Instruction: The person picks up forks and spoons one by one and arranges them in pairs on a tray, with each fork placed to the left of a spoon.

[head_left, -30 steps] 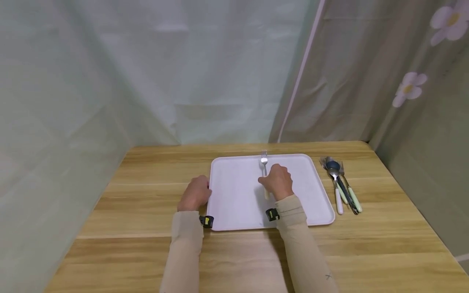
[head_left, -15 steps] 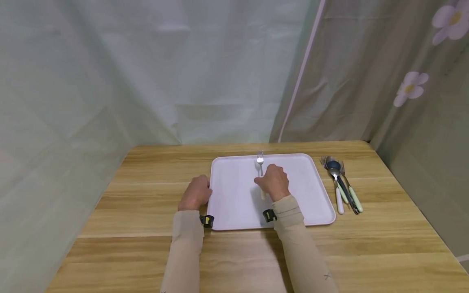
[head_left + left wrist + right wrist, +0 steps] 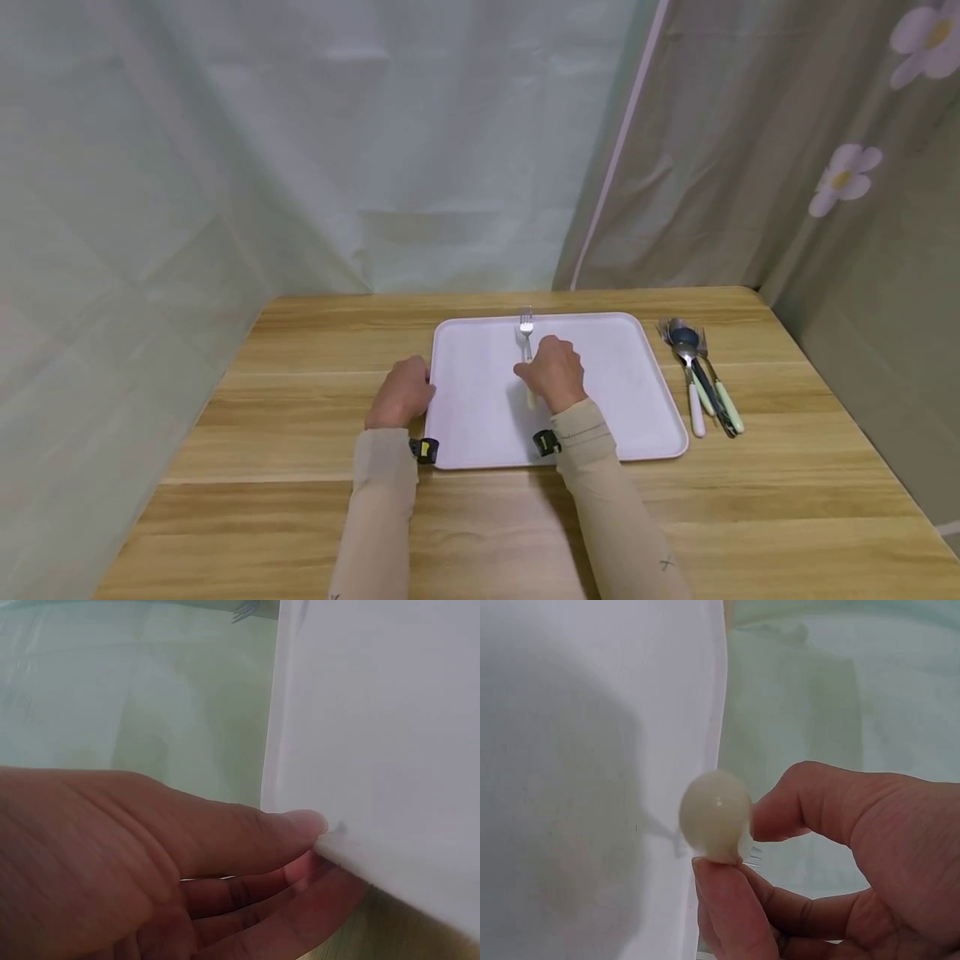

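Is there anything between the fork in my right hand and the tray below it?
Nothing visible. Your right hand holds the fork above the bare tray. The other cutlery lies on the table to the tray's right; your left hand pinches only the tray's left edge.

A wood-grain counter (image 3: pixel 285 450) spans the lower half of the head view. On it lie a white tray (image 3: pixel 476 358), just below the frame's center, and overlapping forks and spoons (image 3: pixel 705 379), right of center.
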A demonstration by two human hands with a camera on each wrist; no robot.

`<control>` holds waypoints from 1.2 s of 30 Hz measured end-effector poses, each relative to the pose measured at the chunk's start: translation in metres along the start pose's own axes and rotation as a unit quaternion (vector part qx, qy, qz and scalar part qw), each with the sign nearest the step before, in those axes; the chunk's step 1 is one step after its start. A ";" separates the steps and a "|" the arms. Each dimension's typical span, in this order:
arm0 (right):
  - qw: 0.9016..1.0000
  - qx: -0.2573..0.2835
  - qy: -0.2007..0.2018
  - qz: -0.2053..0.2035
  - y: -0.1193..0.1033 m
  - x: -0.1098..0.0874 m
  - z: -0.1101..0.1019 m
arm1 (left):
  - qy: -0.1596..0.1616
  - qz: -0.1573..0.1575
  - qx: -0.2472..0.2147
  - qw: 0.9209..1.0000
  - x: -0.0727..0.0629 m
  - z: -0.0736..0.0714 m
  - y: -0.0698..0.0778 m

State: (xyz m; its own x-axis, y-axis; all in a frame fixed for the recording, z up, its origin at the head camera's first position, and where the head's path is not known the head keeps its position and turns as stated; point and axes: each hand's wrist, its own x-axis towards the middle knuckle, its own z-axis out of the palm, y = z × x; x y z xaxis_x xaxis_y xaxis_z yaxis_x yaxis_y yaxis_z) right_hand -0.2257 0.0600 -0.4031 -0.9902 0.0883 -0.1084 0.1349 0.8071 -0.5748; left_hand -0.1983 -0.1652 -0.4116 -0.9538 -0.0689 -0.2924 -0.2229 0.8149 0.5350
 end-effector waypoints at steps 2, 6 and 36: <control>1.000 0.002 0.001 -0.002 -0.001 0.000 0.001 | -0.001 -0.002 -0.001 1.000 0.000 0.000 0.000; 1.000 0.003 -0.005 -0.004 -0.002 -0.001 0.002 | -0.003 -0.002 0.000 1.000 0.000 0.000 0.000; 0.999 0.028 -0.012 -0.035 -0.017 -0.006 0.019 | -0.006 -0.011 -0.004 1.000 0.000 -0.001 0.002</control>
State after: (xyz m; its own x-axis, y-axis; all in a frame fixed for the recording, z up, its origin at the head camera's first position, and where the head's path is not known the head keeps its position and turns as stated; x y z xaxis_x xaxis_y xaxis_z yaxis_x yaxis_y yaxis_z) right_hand -0.2217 0.0341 -0.4081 -0.9962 0.0192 -0.0852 0.0685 0.7774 -0.6253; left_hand -0.1988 -0.1638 -0.4094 -0.9462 -0.0789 -0.3137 -0.2447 0.8088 0.5347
